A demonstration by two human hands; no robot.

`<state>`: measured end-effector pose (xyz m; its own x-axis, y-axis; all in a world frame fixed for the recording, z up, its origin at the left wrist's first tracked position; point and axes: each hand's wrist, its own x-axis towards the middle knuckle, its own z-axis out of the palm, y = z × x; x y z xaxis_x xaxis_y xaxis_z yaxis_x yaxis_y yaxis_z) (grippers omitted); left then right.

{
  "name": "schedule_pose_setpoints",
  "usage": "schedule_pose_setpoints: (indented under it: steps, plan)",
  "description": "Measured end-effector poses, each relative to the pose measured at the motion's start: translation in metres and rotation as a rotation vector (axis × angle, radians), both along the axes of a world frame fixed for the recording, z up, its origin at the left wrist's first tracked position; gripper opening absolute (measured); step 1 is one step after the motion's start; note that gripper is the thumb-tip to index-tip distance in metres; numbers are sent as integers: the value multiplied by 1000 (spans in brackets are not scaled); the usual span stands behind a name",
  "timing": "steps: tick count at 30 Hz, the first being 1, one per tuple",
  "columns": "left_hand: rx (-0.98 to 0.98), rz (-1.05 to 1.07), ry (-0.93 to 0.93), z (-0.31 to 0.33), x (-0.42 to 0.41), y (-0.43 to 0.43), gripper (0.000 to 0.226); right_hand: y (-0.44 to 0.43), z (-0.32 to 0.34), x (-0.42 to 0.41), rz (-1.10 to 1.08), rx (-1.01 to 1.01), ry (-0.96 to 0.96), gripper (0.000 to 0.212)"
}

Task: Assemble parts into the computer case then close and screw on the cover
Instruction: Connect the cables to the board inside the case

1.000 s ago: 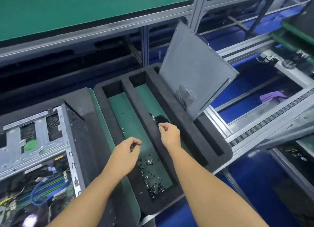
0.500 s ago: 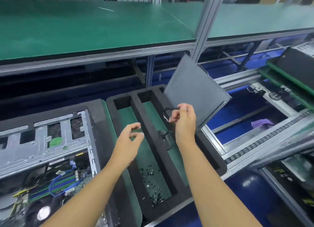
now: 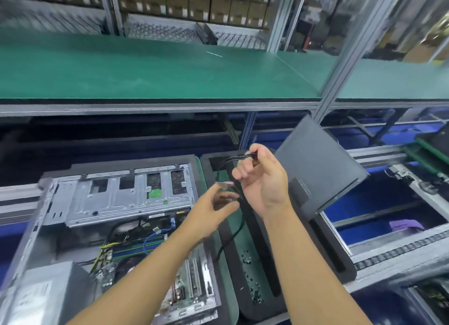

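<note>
**Cable comes up out of the tray**

Since half a second ago the right hand (image 3: 264, 181) has risen higher and drawn the cable (image 3: 230, 238) clear of the tray (image 3: 258, 256), and the left hand (image 3: 213, 210) has moved in under it.

Nearest, loose screws (image 3: 246, 260) lie in the tray's left slot. Above them the left hand has its thumb and fingers apart on either side of the hanging cable, close to a pinkish plug. Blur hides whether they touch it. The right hand is clamped on the cable's upper end, pinched between thumb and forefinger, with the rest looping left and drooping towards the screws.

The cable looks light and limp, so it should swing and snag easily. It is best held at the stiff plug bodies rather than by the wires, and the plugs' contacts are probably the fragile part.

To the left the open case (image 3: 116, 198) lies on the worktop, its boards and wiring exposed. Behind the right hand the cover (image 3: 320, 171) stands tilted in the tray's far slot. Beyond is a green shelf (image 3: 145, 76).
</note>
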<state>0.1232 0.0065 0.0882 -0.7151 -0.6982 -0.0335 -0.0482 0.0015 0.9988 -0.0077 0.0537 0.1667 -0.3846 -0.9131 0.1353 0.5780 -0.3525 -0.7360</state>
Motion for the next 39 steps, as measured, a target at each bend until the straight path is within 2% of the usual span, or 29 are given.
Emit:
schedule_pose_setpoints:
  steps: [5,9,12,15,20,24,25,27,29,32,35,37,39]
  plan:
    - [85,-28,32,14,37,-3,15,-10,15,33,54,-45,-102,32]
    - [113,-224,-46,26,62,5,36,-17,26,51,75,-55,-240,25]
    - [168,-163,-74,25,68,12,57,-21,30,68,142,-47,-295,19]
    - [458,-126,55,22,78,7,61,-23,27,87,211,-22,-311,19]
    - [681,-162,349,13,97,-8,40,-24,9,111,319,36,-287,22]
    - [934,8,709,12,119,-28,27,-27,2,124,449,39,-141,23]
    - [987,86,747,10,127,-34,26,-27,-1,127,489,35,-121,25]
    - [959,215,672,7,143,-43,30,-28,-8,130,581,63,-108,27]
    - [823,261,519,6,157,-49,34,-29,-18,131,661,118,-124,28]
    - [650,304,390,0,174,-51,23,-36,-32,133,699,305,-55,20]
    - [562,257,350,-13,191,-48,24,-46,-50,138,646,613,187,7]
    - [509,213,278,-21,197,-43,32,-50,-64,145,566,794,403,14]
    - [445,186,187,-27,200,-38,34,-49,-74,153,504,879,491,29]
